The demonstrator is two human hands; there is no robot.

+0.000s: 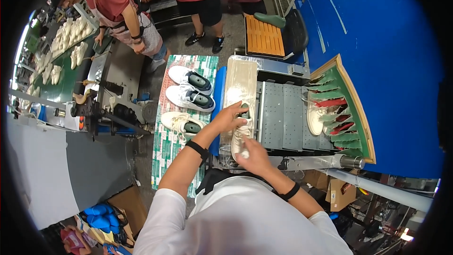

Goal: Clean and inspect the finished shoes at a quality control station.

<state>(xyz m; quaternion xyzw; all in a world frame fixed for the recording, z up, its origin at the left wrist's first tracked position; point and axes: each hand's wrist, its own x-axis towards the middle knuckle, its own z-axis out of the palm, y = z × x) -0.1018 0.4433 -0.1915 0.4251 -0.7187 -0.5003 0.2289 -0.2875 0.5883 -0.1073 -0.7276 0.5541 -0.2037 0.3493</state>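
A cream lace-up sneaker (242,134) lies on the tape-covered ledge (240,78) in front of me, its toe toward my body. In its opening shows a dark green last. My left hand (228,118) grips the sneaker near its heel and collar, fingers over the opening. Lower down, my right hand (255,155) holds the toe end, thumb and fingers at its side. To the left, two white sneakers (188,98) and one cream sneaker (181,123) rest on a patterned board (163,153), each with a dark green last inside.
Right of the ledge runs a grey perforated conveyor (278,113). Another cream shoe (314,119) sits at the green and red strip curtain (337,113) of a blue machine (391,66). Behind stands an orange slatted stool (264,35) with a green last. Co-workers stand at the far left and back.
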